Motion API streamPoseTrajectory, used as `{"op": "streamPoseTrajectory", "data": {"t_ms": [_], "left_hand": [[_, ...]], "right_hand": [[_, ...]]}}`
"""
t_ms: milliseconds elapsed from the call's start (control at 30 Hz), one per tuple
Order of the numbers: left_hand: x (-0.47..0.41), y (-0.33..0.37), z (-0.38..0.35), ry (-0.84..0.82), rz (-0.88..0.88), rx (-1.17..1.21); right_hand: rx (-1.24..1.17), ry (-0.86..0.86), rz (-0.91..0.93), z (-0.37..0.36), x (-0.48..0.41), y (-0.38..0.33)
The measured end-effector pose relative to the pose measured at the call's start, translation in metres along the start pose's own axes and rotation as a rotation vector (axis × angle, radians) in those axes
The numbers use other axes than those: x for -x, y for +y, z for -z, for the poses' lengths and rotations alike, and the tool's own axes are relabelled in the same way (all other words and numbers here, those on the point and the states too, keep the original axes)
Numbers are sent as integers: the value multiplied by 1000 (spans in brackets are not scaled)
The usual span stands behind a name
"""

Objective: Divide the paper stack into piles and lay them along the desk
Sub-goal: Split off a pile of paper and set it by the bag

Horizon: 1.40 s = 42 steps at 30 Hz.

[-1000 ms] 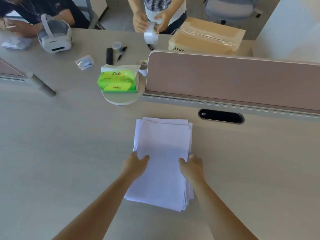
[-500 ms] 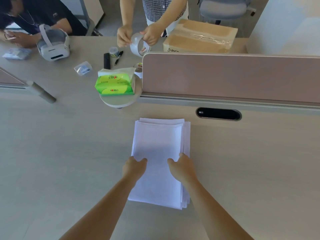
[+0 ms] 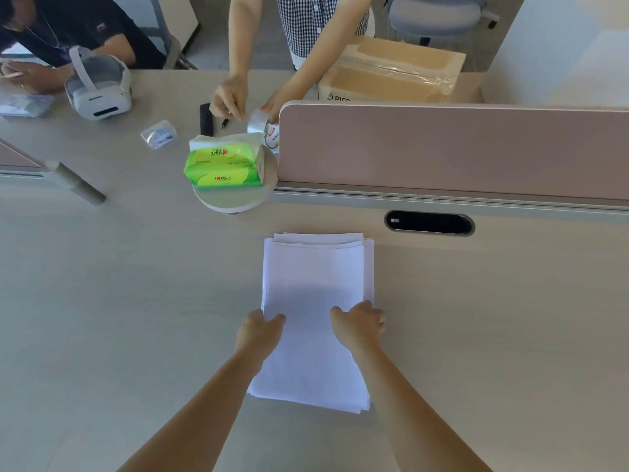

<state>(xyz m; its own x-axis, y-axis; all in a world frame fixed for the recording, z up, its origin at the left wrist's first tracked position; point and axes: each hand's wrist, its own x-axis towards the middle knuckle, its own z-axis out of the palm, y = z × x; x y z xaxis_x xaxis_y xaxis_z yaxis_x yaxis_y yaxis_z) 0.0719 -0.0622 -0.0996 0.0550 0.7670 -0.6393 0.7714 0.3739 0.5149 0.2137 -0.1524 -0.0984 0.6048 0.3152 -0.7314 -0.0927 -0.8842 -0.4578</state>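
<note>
A stack of white paper lies flat in the middle of the pale wooden desk, its sheets slightly fanned at the far and right edges. My left hand grips the stack's left edge, thumb on top. My right hand grips the right edge the same way, fingers curled over the side. Both hands hold the stack about midway along its length.
A green tissue pack sits on a round stand just beyond the paper. A pink divider panel with a cable slot runs along the right. Across the desk are a headset, a cardboard box, and two people, one handling tape.
The stack has turned straighter and its sheets are more aligned. My right hand slid out to the stack's right edge. The person opposite lowered the tape toward the desk.
</note>
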Motion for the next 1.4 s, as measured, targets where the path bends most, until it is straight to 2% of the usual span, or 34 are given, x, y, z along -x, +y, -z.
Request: {"op": "streamPoseTrajectory", "data": {"t_ms": [100,367,600,800,933,1067,1167,1300,1400], "left_hand": [[-1,-2,-4,-2,-20,-38],[0,-5,-9,-17,-47,-140],[-2,-4,-10,29,-42,-127],[-3,-6,-8,28,-53,-127],[-2,-4,-9,12,-42,-131],[0,-3,-11,22,-48,-126],[0,-3,-12,36,-44,-129],[-2,-5,-11,22,-40,-128],[-2,-5,-12,21,-36,-134]], "right_hand": [[22,44,-10,-2,1,-2],[61,91,101,-10,15,-1],[177,138,272,-15,25,-5],[-53,29,116,-7,3,-2],[45,58,143,-14,5,0],[62,34,142,-18,9,0],[67,76,144,-19,9,-1],[-31,141,150,-13,3,0],[-233,82,107,-8,-3,-1]]}}
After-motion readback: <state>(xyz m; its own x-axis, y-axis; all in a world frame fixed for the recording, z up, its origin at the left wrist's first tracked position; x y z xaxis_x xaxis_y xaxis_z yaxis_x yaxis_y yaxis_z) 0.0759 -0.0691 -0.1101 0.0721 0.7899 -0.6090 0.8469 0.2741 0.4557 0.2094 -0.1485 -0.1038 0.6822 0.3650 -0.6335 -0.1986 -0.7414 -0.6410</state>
